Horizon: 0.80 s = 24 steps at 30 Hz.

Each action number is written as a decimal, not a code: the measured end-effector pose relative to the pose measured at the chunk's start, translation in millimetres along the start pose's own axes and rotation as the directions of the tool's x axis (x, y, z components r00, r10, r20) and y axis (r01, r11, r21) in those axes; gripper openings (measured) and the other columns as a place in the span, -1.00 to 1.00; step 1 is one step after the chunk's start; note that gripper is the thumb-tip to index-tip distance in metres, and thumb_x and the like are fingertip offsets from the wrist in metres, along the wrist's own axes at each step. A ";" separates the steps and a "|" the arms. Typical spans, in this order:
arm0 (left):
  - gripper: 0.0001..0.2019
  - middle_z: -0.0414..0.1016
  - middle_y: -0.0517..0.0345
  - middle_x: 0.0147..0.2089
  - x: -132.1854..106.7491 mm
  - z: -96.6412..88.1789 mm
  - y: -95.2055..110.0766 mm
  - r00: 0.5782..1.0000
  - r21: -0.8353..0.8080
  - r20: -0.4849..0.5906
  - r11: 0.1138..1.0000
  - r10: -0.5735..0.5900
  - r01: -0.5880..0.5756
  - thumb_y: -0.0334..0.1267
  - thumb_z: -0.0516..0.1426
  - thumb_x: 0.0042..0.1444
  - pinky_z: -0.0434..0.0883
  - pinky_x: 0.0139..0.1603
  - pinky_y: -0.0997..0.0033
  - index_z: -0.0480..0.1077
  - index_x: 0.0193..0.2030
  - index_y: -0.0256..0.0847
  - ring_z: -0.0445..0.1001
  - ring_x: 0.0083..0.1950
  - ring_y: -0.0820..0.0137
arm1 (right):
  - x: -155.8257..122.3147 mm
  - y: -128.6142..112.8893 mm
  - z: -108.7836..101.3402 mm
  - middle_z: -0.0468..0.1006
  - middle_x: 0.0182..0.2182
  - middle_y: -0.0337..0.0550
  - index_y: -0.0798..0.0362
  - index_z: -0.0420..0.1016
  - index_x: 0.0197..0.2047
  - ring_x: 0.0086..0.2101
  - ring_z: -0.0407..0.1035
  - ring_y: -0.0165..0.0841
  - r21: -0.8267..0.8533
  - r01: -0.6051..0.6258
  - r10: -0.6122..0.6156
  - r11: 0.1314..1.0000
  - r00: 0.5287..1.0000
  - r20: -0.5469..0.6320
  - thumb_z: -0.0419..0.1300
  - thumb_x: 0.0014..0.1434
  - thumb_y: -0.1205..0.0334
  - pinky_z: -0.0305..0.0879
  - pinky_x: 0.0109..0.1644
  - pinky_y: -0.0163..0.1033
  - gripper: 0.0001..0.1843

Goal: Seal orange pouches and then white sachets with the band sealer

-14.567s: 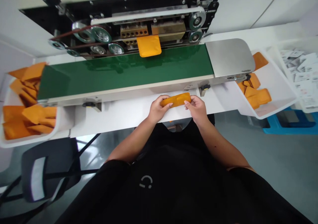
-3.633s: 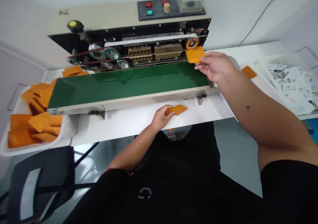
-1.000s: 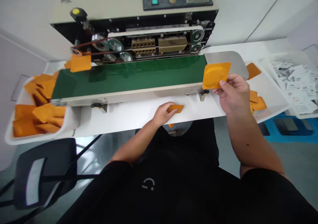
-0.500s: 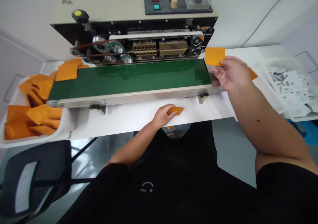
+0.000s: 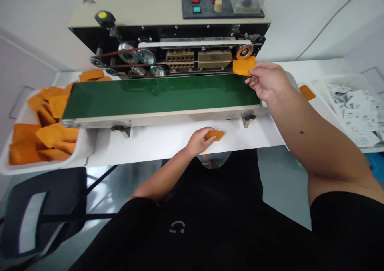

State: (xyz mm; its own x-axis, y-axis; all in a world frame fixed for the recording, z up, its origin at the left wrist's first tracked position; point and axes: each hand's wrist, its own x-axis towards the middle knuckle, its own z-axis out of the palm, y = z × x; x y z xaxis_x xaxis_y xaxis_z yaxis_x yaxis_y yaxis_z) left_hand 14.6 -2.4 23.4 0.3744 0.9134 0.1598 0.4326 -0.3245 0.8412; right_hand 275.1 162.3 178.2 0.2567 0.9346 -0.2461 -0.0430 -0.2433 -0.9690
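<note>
My right hand (image 5: 268,79) pinches the lower right corner of an orange pouch (image 5: 242,67). The pouch's top edge is at the right-hand entry of the band sealing machine (image 5: 168,19), just below the end wheel, above the green conveyor belt (image 5: 162,95). My left hand (image 5: 200,141) is closed around another orange pouch (image 5: 218,135), low over the white table in front of the belt; whether this is one pouch or a stack I cannot tell.
A white bin (image 5: 82,147) heaped with orange pouches (image 5: 57,137) stands at the belt's left end. To the right, one orange pouch (image 5: 307,92) lies near a clear tub of small white packets (image 5: 357,113). A black chair (image 5: 45,211) is at lower left.
My right hand has moved left with its pouch, from beyond the belt's end to the sealer's entry. A pouch on the belt's left end has gone from there. My left hand stays put.
</note>
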 end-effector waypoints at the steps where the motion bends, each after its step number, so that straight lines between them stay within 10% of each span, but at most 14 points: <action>1: -0.81 0.67 0.04 -0.07 0.0 -0.2 0.4 1.000 0.000 0.001 1.000 -0.004 0.004 -0.22 0.23 0.28 0.53 -0.10 0.31 0.53 0.00 -0.16 0.62 -0.13 0.29 | -2.6 -3.7 3.2 0.53 -0.33 -0.19 0.19 0.41 0.01 -0.57 0.39 -0.59 -0.023 0.005 -0.005 1.000 1.000 0.017 0.21 0.38 0.46 0.19 -0.55 -0.50 -0.85; 6: -0.80 0.66 0.04 -0.08 -0.3 0.0 0.3 1.000 -0.001 -0.003 1.000 -0.003 0.003 -0.21 0.23 0.28 0.52 -0.11 0.32 0.52 0.00 -0.16 0.61 -0.14 0.29 | -31.4 -7.2 -1.8 0.56 -0.20 -0.18 0.14 0.42 0.05 -0.58 0.28 -0.67 -0.022 0.211 -0.212 0.977 0.976 -0.047 0.23 0.40 0.40 0.05 -0.56 -0.45 -0.82; 11: -0.83 0.63 0.04 -0.11 0.7 -0.5 0.7 0.999 -0.008 -0.028 1.000 0.018 -0.018 -0.21 0.23 0.29 0.49 -0.11 0.31 0.52 -0.02 -0.15 0.59 -0.16 0.30 | -103.9 60.9 -15.2 0.57 -0.16 -0.15 -0.02 0.49 -0.07 -0.56 0.30 -0.55 0.010 0.505 -0.502 0.863 0.860 -0.091 0.29 0.37 0.04 0.11 -0.58 -0.34 -0.79; 18: -0.72 0.61 0.04 -0.15 0.7 1.4 -2.5 0.995 -0.094 -0.094 0.995 -0.032 0.023 -0.04 0.27 0.27 0.49 -0.16 0.34 0.50 -0.04 -0.18 0.57 -0.19 0.32 | -162.1 188.1 -9.6 0.54 -0.20 -0.18 -0.02 0.53 0.03 -0.47 0.34 -0.50 -0.043 0.254 -0.246 0.966 0.960 0.132 0.30 0.28 0.02 0.35 -0.36 -0.29 -0.68; 24: -0.60 0.62 0.10 -0.18 -2.4 4.6 -8.1 0.991 -0.193 -0.055 0.975 -0.121 0.109 0.04 0.29 0.22 0.49 -0.24 0.41 0.42 0.06 -0.17 0.59 -0.24 0.36 | -148.4 199.4 -9.6 0.54 -0.37 -0.21 0.05 0.58 -0.15 -0.40 0.37 -0.42 -0.290 0.200 -0.040 0.936 0.878 0.477 0.34 0.22 0.02 0.28 -0.29 -0.29 -0.73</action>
State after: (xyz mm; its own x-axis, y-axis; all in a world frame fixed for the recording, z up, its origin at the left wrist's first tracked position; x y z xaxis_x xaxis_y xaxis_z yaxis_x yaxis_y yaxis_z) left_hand 13.9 -3.1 13.8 0.2735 0.9582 0.0846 0.3043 -0.1696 0.9374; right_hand 237.7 -27.5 21.7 -0.2332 0.9540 -0.1882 0.2907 -0.1163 -0.9497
